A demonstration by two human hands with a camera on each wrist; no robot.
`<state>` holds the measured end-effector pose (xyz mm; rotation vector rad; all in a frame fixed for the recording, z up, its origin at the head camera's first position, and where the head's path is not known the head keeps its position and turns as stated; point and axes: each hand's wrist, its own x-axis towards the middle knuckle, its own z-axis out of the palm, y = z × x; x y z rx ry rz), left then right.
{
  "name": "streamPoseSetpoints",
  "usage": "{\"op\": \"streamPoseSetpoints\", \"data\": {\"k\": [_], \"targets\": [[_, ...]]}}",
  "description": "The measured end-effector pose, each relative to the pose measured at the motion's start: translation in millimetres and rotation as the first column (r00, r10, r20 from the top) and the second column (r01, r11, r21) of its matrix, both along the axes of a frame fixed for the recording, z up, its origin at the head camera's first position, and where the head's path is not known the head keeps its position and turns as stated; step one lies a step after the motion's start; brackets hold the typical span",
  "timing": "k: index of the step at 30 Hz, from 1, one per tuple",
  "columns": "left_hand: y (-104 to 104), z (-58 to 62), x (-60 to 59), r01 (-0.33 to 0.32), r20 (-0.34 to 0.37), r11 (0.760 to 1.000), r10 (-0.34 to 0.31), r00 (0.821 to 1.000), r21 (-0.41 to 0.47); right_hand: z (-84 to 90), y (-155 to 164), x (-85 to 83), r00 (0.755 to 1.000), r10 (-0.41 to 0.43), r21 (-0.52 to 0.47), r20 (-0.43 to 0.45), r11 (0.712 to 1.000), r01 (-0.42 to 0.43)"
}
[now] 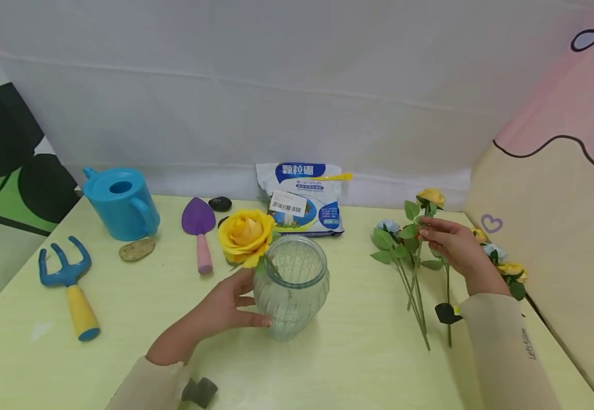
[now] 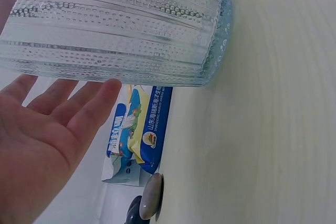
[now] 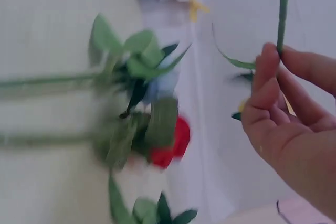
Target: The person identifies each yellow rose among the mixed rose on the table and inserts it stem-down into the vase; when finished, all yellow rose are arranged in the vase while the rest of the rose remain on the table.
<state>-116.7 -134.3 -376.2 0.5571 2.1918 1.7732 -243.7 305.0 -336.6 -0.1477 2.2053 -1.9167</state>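
The left hand (image 1: pixel 222 310) lay open at lower centre of the head view, its straight fingers and thumb pressed against the side of a glass vase (image 1: pixel 290 287); the wrist view showed the palm spread against the glass, not curled around it. The vase was clear, rounded and ribbed, its surface pebbled with small raised dots; it stood upright on the pale yellow table (image 1: pixel 358 364), with a yellow rose (image 1: pixel 246 236) leaning out over its left rim. The right hand (image 1: pixel 455 246), at right of centre, pinched the thin green stem of a yellow flower (image 1: pixel 432 197) between thumb and fingertips, above a loose bunch of flowers (image 1: pixel 404 250) lying on the table with long stems, soft leaves and blue and red heads. Behind the vase sat a glossy white-and-blue bag (image 1: pixel 303 198); further left lay a purple trowel (image 1: pixel 199 228), a blue watering can (image 1: pixel 121 202) and a blue hand rake (image 1: pixel 68 285) with a yellow handle.
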Motion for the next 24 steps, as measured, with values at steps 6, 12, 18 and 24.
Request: {"op": "streamPoseSetpoints", "data": {"k": [6,12,18,24], "targets": [[0.1,0.4,0.0,-0.005,0.001,1.0,0.005,1.0,-0.001,36.3,-42.2,2.4,0.999,-0.037,-0.249,-0.023,0.968,0.03],[-0.2,-1.8,1.2,-0.001,-0.001,1.0,0.001,1.0,0.016,63.7,-80.0,1.7,0.996,0.01,-0.285,-0.085,0.958,-0.034],[0.5,-2.5,0.3,-0.001,-0.018,1.0,0.002,1.0,0.028,84.4,-109.1,0.6,0.989,0.029,-0.291,-0.142,0.954,-0.07],[0.7,-2.6,-0.3,0.001,-0.013,0.999,0.0,1.0,0.038,102.8,-133.3,-4.1,0.986,0.011,-0.298,-0.165,0.953,-0.061]]}}
